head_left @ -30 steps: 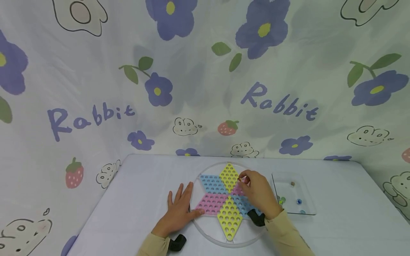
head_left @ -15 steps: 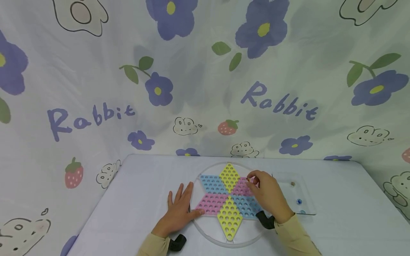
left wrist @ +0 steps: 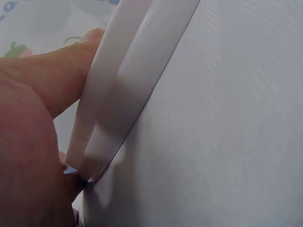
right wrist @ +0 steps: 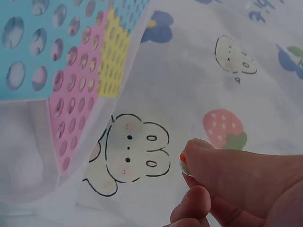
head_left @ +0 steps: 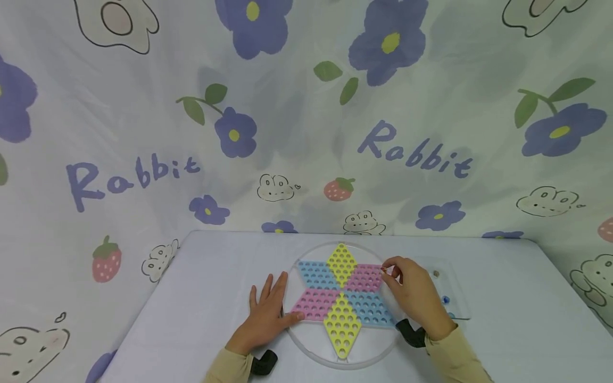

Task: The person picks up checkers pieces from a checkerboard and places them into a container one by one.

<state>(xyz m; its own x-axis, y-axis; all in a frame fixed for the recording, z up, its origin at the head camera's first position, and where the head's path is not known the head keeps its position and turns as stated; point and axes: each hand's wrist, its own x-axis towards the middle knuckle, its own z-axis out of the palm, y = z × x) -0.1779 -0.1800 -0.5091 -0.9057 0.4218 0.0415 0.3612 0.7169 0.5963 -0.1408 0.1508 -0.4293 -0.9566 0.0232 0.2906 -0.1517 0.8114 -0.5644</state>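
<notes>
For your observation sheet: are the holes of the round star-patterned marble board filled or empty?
Empty: every visible hole in the round star-patterned marble board shows bare; the right hand pinches one small marble.

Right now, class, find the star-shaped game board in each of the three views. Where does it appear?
Head view: the star board lies low in the centre, between the left hand and the right hand.
Left wrist view: only its white rim shows, against the thumb.
Right wrist view: upper left corner.
Shared landmark: the board's round clear rim.
</notes>
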